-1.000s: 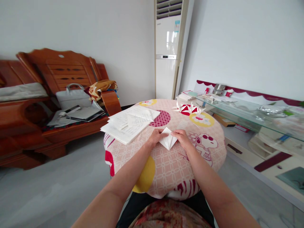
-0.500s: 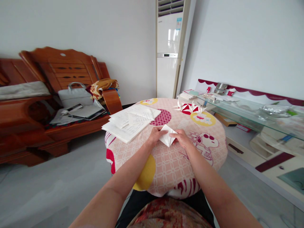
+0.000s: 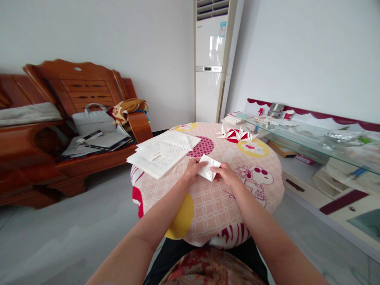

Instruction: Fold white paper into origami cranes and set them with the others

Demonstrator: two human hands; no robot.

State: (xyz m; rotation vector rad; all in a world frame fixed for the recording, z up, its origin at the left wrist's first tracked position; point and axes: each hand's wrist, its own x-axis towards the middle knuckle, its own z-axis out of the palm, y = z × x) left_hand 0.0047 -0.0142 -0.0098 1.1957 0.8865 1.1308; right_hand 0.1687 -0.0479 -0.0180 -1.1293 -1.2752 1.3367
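Note:
Between my two hands is a small folded piece of white paper (image 3: 208,169), roughly square with crease lines, held over the round cloth-covered table (image 3: 208,209). My left hand (image 3: 193,168) pinches its left corner, thumb on top. On the opposite side my right hand (image 3: 224,172) grips the edge, its thumb lying across the paper's face and the other fingers underneath, mostly hidden. Several folded white paper cranes (image 3: 239,135) stand at the far right of the tabletop. A stack of written paper sheets (image 3: 162,156) lies to the left of my hands.
To the left stands a wooden sofa (image 3: 86,87) with a grey bag (image 3: 94,120) and papers on its seat. A tall air conditioner (image 3: 209,91) fills the far corner. Along the right runs a glass-topped cabinet (image 3: 314,144) holding assorted items.
The folded paper has turned slightly and shifted a little up and left in my hands. My right thumb has slid a bit toward its middle. The cranes and the stack stay put.

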